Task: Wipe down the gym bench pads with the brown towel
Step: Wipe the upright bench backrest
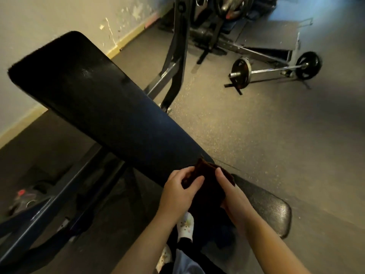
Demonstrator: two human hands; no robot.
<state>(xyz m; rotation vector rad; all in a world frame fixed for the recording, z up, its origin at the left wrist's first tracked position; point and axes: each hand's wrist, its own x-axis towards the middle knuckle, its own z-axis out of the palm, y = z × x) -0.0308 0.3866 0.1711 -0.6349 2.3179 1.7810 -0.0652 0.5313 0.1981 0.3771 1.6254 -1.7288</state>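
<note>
Presently, task status: wiping appears not yet under way, as judged from the towel's position. The brown towel (209,182) is bunched between both hands, held above the junction of the two pads rather than laid flat on either.

Item, left: dark floor mat under the bench frame (65,196), with a small red-marked object (20,192) lying in shadow, too dim to identify.
Item: long back pad (94,99), black, inclined, running from upper left to the hands; a faint dull scuff shows near its upper part. No clear wiped or damp streak can be made out.
Item: left hand (177,194), fingers curled, pinching the towel's left edge.
Item: right hand (235,196), thumb over the cloth, fingers wrapped beneath it.
Item: seat pad (268,206), black, textured, lower right, partly behind the right hand.
Item, right: speckled rubber floor (256,135); a barbell (276,70) with plates lying on it; a machine frame (177,46) near the scuffed pale wall (39,16).

Remaining, by estimate: both pads.
</note>
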